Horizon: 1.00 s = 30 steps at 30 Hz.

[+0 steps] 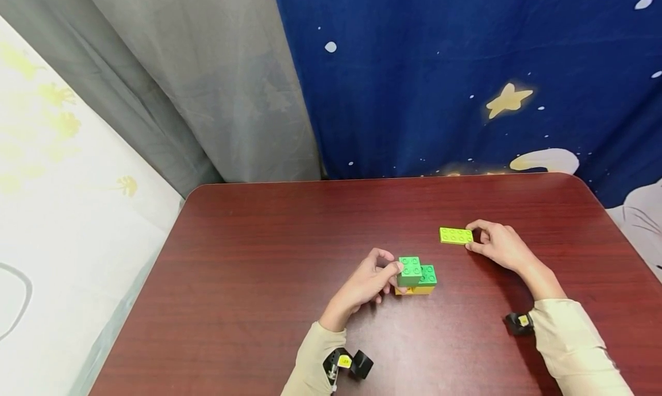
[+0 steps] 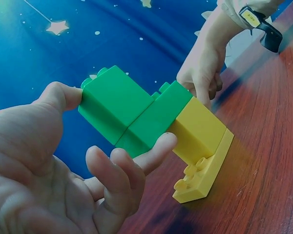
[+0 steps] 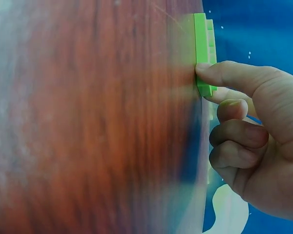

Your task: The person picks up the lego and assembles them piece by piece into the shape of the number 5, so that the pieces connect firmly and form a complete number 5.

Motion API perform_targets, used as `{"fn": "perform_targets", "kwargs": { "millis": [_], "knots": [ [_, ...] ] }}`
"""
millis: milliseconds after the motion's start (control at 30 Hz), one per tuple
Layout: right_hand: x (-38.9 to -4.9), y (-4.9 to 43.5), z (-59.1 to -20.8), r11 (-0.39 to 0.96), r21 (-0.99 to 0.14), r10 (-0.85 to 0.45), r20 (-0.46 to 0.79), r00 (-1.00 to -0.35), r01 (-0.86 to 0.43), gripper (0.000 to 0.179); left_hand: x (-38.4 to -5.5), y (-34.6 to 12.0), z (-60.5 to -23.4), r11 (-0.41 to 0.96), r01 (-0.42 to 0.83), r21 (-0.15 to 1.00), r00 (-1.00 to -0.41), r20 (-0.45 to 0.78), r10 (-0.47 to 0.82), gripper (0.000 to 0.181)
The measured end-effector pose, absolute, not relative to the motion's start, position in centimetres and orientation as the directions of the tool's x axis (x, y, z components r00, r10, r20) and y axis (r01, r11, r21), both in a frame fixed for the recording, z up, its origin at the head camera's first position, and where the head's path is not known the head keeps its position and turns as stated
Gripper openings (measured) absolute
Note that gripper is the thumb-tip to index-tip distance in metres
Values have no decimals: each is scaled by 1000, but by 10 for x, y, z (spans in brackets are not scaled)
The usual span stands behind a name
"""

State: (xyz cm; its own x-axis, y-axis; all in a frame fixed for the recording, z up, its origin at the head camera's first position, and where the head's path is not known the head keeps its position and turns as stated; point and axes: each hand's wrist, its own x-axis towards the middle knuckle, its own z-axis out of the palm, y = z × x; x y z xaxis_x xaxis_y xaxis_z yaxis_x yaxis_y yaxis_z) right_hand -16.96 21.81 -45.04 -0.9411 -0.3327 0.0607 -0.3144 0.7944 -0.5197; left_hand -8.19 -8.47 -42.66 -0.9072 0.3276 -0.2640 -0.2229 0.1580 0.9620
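Observation:
My left hand pinches a stack of building bricks between thumb and fingers. In the left wrist view a green brick tops the stack, joined to a second green brick. Under these come a yellow brick and a thin yellow plate brick with bare studs at one end. Farther right, my right hand pinches one end of a flat lime-green brick, studs up, between thumb and index finger. The other right fingers curl beneath the palm in the right wrist view.
Both hands work over a dark red-brown wooden table with rounded far corners. Behind its far edge hang a grey curtain and a blue curtain with stars. A white printed cloth lies on the left.

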Motion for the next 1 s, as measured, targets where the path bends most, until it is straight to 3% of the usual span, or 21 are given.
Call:
{"fn": "perform_targets", "kwargs": {
  "millis": [1000],
  "knots": [
    [-158, 208, -438, 777, -537, -321, 112, -940, -329, 27, -82, -85, -426, 150, -219, 964, -906, -258, 336, 31]
  ]
}}
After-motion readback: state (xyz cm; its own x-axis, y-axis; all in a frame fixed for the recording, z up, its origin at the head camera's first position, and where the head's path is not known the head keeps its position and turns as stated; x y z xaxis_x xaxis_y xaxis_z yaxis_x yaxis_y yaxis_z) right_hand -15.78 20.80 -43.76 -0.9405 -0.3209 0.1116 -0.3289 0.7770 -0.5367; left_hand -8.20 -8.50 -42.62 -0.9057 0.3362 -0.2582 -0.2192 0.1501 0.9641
